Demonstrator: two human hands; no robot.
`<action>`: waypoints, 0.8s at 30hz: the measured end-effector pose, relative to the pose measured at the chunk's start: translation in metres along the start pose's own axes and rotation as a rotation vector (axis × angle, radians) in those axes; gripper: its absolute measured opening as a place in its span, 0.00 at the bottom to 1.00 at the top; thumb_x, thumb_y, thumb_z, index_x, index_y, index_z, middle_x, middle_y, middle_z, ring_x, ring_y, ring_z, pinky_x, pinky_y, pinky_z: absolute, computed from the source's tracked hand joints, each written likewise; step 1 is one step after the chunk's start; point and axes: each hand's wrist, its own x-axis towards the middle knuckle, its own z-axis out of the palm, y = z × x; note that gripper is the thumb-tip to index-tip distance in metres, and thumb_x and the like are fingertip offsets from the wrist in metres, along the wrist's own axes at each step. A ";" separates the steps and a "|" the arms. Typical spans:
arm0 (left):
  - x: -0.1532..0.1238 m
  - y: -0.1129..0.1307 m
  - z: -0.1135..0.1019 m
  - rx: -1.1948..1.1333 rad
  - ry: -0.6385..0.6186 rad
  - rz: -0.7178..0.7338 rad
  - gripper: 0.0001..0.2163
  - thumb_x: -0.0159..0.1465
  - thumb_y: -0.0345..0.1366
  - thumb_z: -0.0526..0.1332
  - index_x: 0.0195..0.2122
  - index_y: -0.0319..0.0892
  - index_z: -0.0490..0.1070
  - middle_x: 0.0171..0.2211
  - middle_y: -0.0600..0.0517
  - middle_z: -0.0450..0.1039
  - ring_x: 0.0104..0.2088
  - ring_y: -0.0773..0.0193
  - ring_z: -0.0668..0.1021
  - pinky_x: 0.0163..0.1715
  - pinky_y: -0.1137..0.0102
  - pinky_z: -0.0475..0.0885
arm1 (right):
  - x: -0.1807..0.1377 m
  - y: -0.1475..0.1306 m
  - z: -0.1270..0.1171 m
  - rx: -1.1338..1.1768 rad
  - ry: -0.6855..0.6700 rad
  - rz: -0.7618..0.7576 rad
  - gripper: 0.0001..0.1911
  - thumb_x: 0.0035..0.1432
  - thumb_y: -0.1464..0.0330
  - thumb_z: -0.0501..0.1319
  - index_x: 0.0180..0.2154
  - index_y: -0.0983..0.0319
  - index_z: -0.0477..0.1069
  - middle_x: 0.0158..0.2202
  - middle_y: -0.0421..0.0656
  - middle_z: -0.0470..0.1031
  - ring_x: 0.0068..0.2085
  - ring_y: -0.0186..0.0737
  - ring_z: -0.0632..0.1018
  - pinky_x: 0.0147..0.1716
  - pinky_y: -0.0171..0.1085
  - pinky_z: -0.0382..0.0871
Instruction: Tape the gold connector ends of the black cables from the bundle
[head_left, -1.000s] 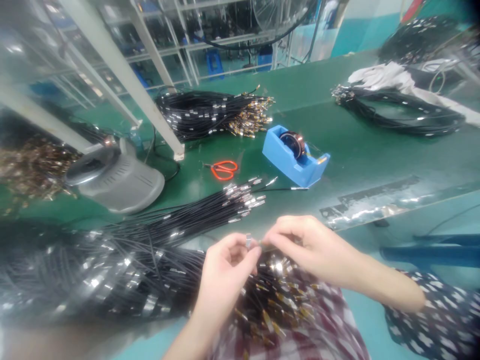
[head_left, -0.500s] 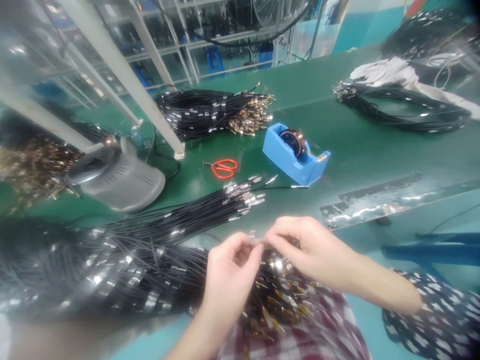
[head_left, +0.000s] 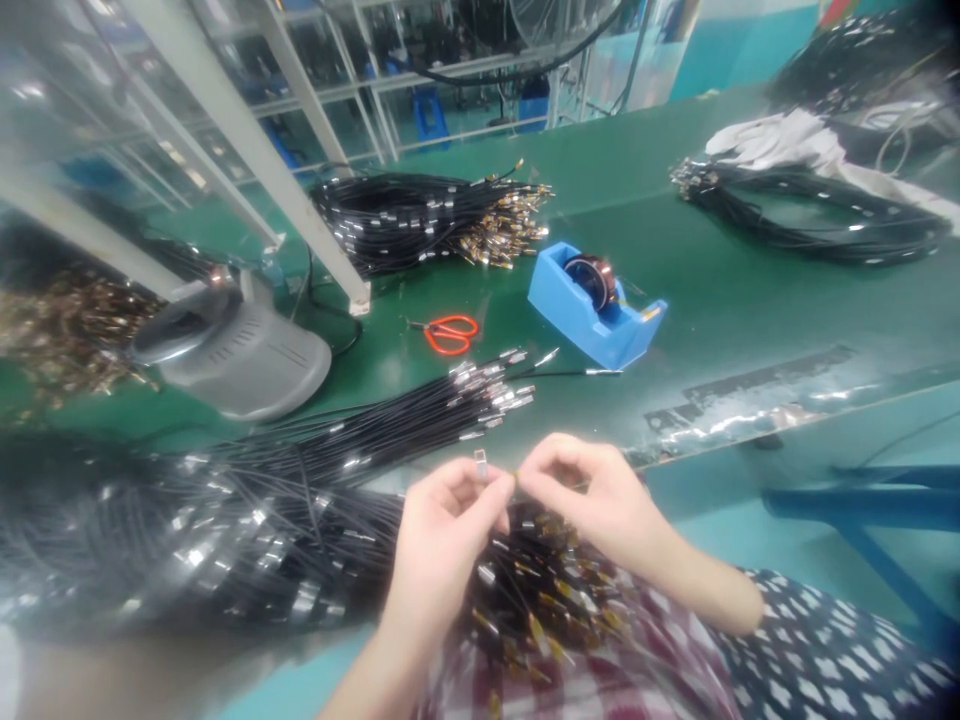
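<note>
My left hand (head_left: pixel 442 535) pinches a small silver metal sleeve (head_left: pixel 480 462) between thumb and fingers. My right hand (head_left: pixel 592 495) pinches the gold tip of a thin black cable (head_left: pixel 514 478) right beside that sleeve, fingertips almost touching. Both hands hover over a heap of black cables with gold ends (head_left: pixel 547 590) lying on my lap. A big bundle of black cables with silver sleeves (head_left: pixel 225 520) spreads to the left, its ends (head_left: pixel 487 385) fanning onto the green table.
On the green table (head_left: pixel 712 300) stand a blue tape dispenser (head_left: pixel 592 305), orange scissors (head_left: pixel 448 333), a grey machine base (head_left: pixel 232 350), a coil of gold-tipped cables (head_left: pixel 435 220) and another black coil (head_left: pixel 810 215) at right. A white frame post (head_left: pixel 300 200) slants across.
Both hands have drifted slightly up and left, and the sleeve now stands clearer above my left fingertips. My right forearm has drawn closer in.
</note>
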 end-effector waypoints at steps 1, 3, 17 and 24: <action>0.000 0.000 -0.001 -0.007 -0.014 -0.002 0.09 0.58 0.38 0.68 0.31 0.38 0.73 0.18 0.57 0.68 0.17 0.76 0.63 0.15 0.81 0.53 | 0.001 0.000 0.000 0.009 0.018 -0.013 0.09 0.57 0.64 0.63 0.28 0.62 0.75 0.29 0.41 0.75 0.31 0.37 0.73 0.32 0.36 0.64; -0.001 -0.001 -0.003 -0.028 -0.047 0.012 0.10 0.59 0.38 0.67 0.39 0.39 0.72 0.20 0.56 0.70 0.17 0.76 0.63 0.16 0.81 0.54 | 0.003 -0.001 -0.003 0.044 0.043 -0.024 0.10 0.57 0.64 0.63 0.27 0.62 0.75 0.28 0.41 0.75 0.31 0.38 0.73 0.33 0.37 0.64; -0.007 -0.003 -0.008 0.019 -0.060 0.069 0.15 0.62 0.36 0.64 0.50 0.40 0.69 0.22 0.53 0.75 0.16 0.72 0.65 0.13 0.79 0.62 | 0.012 -0.007 0.001 0.184 -0.118 0.059 0.10 0.54 0.63 0.65 0.27 0.64 0.75 0.25 0.43 0.77 0.30 0.40 0.74 0.32 0.39 0.67; -0.007 -0.004 -0.008 0.008 -0.075 0.071 0.14 0.62 0.35 0.64 0.49 0.41 0.70 0.21 0.54 0.75 0.16 0.73 0.65 0.13 0.79 0.62 | 0.013 -0.009 0.002 0.174 -0.121 0.037 0.10 0.55 0.63 0.65 0.26 0.64 0.75 0.24 0.43 0.77 0.29 0.40 0.75 0.31 0.39 0.68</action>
